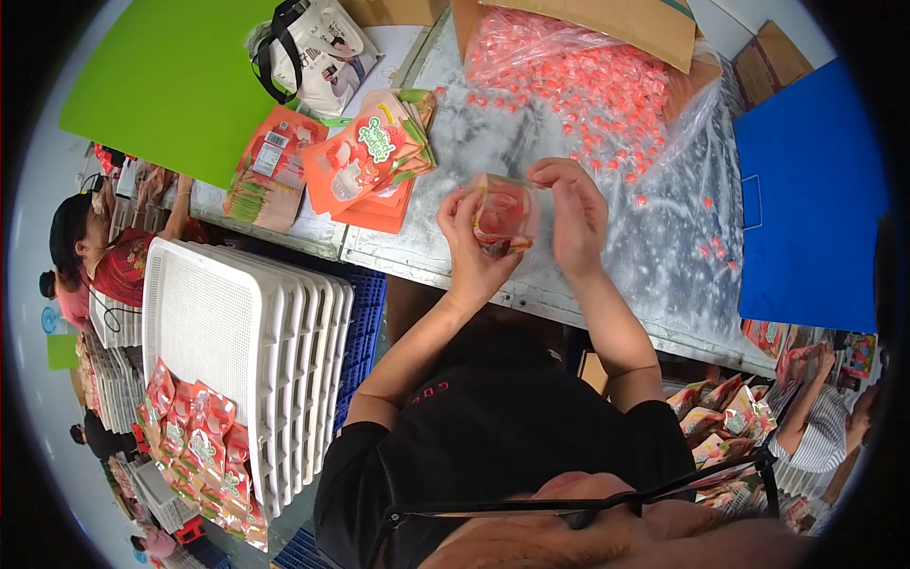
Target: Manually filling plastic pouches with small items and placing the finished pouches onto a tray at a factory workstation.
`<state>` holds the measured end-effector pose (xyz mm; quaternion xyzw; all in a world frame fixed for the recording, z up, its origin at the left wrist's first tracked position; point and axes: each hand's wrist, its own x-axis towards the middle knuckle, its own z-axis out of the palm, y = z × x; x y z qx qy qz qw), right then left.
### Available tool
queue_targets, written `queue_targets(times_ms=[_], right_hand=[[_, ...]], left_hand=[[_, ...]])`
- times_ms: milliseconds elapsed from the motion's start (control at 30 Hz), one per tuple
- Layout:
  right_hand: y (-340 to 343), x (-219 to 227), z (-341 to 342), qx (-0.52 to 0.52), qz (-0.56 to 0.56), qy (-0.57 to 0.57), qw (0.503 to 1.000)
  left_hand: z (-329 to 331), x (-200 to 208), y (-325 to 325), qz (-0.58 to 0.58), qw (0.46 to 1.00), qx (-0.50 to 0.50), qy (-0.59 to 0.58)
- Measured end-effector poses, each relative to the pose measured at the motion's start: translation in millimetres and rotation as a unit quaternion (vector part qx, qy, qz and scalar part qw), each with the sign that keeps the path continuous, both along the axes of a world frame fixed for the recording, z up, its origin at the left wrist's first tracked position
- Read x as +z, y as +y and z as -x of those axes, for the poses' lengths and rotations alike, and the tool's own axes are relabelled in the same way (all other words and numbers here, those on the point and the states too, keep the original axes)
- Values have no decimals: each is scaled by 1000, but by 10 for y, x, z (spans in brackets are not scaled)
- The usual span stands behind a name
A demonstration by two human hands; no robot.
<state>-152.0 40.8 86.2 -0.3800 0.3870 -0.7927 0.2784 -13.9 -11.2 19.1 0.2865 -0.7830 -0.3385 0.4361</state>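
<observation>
My left hand (464, 248) is closed around a red and clear pouch (505, 211), held upright above the near edge of the metal table. The pouch's mouth gapes toward me, and its inside looks reddish. Just to the right of it, my right hand (579, 220) is raised with its fingers stretched and slightly bent, the fingertips close to the pouch's rim. Nothing shows in that hand. Beyond my hands, small red wrapped candies (592, 90) lie heaped in clear plastic at a tipped cardboard box (607, 30), and some are scattered over the tabletop (654, 284).
Flat red pouches (365, 156) are stacked on the table's left, near a white tote bag (318, 62). Stacked white trays (213, 284) with filled pouches (204, 436) stand at my left. A blue panel (806, 199) borders the right, a green one (180, 81) the left. Other people work nearby.
</observation>
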Motion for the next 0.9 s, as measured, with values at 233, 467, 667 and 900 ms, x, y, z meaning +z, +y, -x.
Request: queue_targets(times_ms=[233, 467, 667, 900], right_hand=[[163, -7, 139, -41, -97, 674, 731], [205, 53, 134, -7, 38, 712, 701], [334, 310, -136, 26, -103, 746, 657], [219, 159, -126, 186, -170, 725, 641]], left_hand=[[-224, -214, -105, -3, 998, 17, 68], [-562, 60, -651, -226, 947, -227, -9], [-489, 18, -473, -331, 879, -340, 34], [-500, 64, -190, -306, 911, -276, 3]])
